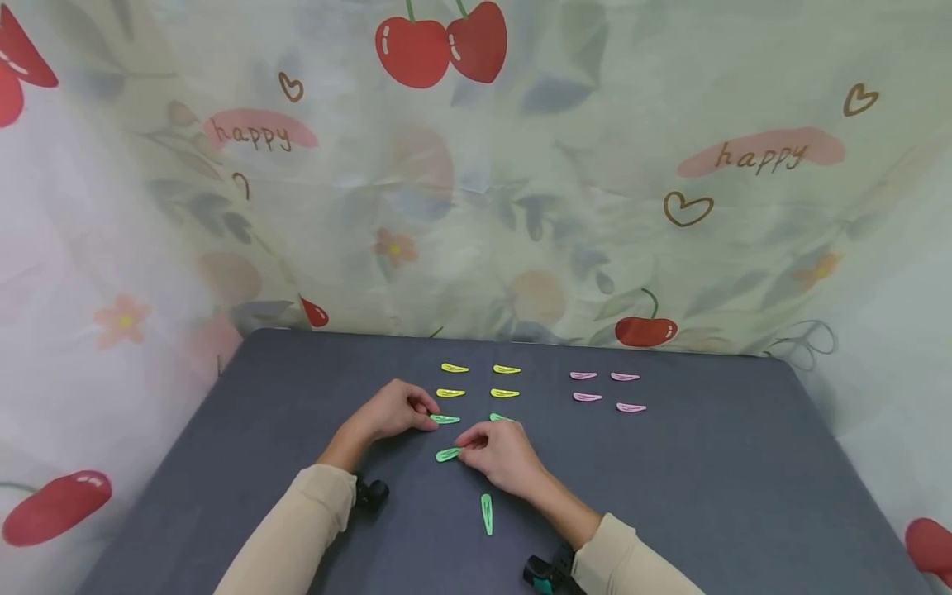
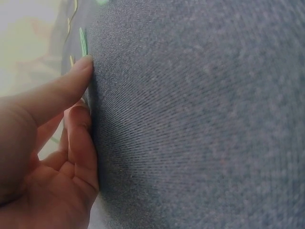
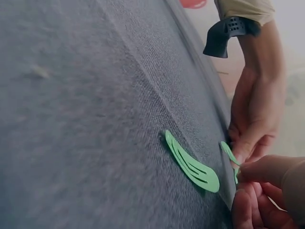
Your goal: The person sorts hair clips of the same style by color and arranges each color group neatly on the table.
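Observation:
My left hand pinches the left end of a green snap hair clip lying below the yellow clips; in the left wrist view its thumb tip meets that green clip. Nearer to me, my right hand pinches the right end of another green clip, thumb against fingers. A third green clip shows just behind the right hand, partly hidden by it. Closest to me, a loose green clip lies lengthwise on the dark cloth, large in the right wrist view as a ridged green clip.
Yellow hair clips form two short rows beyond the hands. Several pink hair clips lie to their right. A dark grey cloth covers the table, with a printed curtain behind it. Each wrist wears a black camera mount.

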The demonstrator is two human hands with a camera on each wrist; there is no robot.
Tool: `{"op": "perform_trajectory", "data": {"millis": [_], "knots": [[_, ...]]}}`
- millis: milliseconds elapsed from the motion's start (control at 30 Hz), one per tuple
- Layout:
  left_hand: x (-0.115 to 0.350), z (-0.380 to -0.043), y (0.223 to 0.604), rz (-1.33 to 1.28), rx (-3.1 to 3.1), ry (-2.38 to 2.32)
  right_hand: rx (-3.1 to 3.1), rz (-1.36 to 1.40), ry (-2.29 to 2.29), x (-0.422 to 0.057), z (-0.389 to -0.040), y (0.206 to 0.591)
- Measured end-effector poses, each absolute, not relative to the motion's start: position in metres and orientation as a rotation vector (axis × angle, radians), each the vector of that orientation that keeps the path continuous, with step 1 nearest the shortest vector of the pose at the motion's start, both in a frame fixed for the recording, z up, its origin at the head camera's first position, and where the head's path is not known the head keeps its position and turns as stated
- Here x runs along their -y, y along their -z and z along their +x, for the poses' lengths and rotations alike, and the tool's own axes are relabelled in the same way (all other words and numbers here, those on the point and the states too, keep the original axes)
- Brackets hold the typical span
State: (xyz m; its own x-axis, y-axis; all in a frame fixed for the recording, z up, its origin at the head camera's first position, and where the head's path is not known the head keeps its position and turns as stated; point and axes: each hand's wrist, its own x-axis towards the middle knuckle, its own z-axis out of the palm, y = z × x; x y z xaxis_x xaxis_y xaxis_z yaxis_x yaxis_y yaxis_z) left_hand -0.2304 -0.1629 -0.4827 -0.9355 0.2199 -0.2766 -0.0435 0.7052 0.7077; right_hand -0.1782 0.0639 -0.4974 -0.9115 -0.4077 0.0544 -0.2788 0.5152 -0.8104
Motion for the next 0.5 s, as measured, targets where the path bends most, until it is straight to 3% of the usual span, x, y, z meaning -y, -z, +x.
{"op": "perform_trajectory", "data": {"millis": [500], "knots": [[0.163,-0.232,0.485,0.122,-2.569,-1.083,-2.611,-0.706,1.256,-0.05,-0.188,0.5]]}}
